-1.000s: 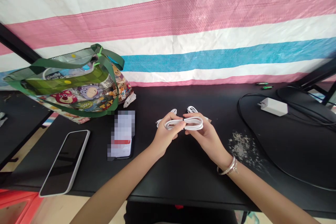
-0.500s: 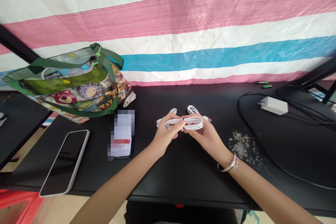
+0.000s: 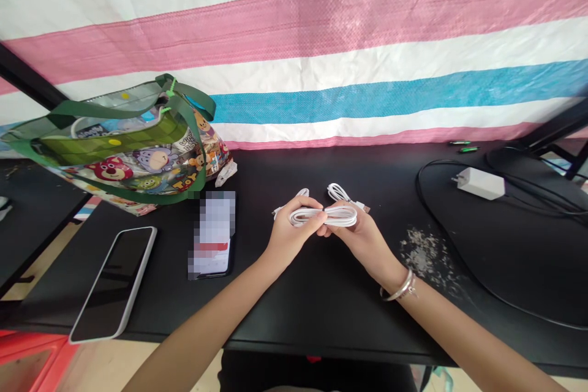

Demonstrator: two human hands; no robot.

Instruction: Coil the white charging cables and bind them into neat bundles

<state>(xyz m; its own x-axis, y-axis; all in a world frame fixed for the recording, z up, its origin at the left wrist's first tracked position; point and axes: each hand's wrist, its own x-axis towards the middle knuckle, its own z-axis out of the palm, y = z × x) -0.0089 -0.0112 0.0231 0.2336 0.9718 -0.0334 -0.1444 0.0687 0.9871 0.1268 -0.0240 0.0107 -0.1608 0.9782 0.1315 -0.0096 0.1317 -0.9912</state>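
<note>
A coiled white cable (image 3: pixel 340 215) is held between my two hands above the black table, its loops gathered at the middle by a dark tie. My left hand (image 3: pixel 296 229) grips the left half, with the thumb pressed along the loops near the tie. On the other side my right hand (image 3: pixel 361 234) closes round the coil from beneath and behind; some of its fingers are hidden. Beyond the hands lie two more white cables: one coil (image 3: pixel 303 192) partly behind my left hand, and another coil (image 3: pixel 337 192) with a plug end behind my right hand.
Left of my hands are a phone with a lit screen (image 3: pixel 215 239), a white-edged phone (image 3: pixel 114 285) and a green-handled cartoon bag (image 3: pixel 151 162). To the right lie pale crumbs (image 3: pixel 422 254), a white charger (image 3: pixel 481 184), black cords (image 3: pixel 452 245) and two small green batteries (image 3: pixel 468 149).
My hands and the coiled cable stay nearly in place. The fingers have shifted slightly around the tie, and my left thumb reaches a little further right.
</note>
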